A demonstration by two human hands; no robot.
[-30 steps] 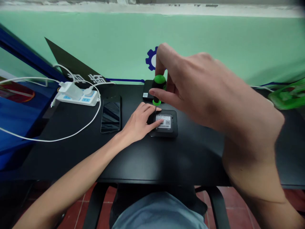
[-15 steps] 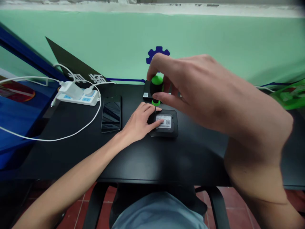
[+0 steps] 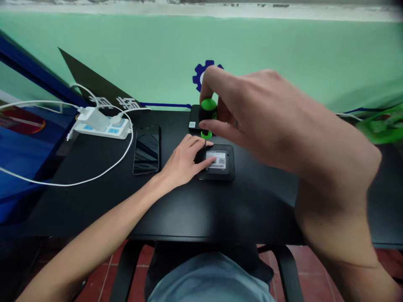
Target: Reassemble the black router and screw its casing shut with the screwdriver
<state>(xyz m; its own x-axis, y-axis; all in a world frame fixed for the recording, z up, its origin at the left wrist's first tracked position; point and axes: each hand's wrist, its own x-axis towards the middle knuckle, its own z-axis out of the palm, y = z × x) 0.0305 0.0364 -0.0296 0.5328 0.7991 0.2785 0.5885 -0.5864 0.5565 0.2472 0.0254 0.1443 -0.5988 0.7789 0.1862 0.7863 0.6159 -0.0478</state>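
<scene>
A flat black rectangular device [image 3: 230, 161] with a white printed label [image 3: 218, 160] lies on the black table. My left hand [image 3: 188, 158] holds it down by its left side, thumb across the label and index finger along the far edge. Between thumb and index finger, the thin shaft of a green and black screwdriver [image 3: 208, 110] stands upright near the device's upper left corner. Its handle is pinched by my right hand [image 3: 248, 111], index finger curled near the top and thumb on the near side. The tip and whatever it meets are hidden by my left hand.
Behind the screwdriver lies another black box [image 3: 194, 119] with a small code sticker. A black phone [image 3: 146, 150] rests left of my left hand. Farther left, a white power strip [image 3: 118, 131] carries plugs and a looping white cable [image 3: 129, 153]. A green object [image 3: 382, 123] sits far right.
My right wrist and knuckles have turned slightly, and the index finger sits differently on the handle. The screwdriver stays nearly in place; my left hand and the device have not moved.
</scene>
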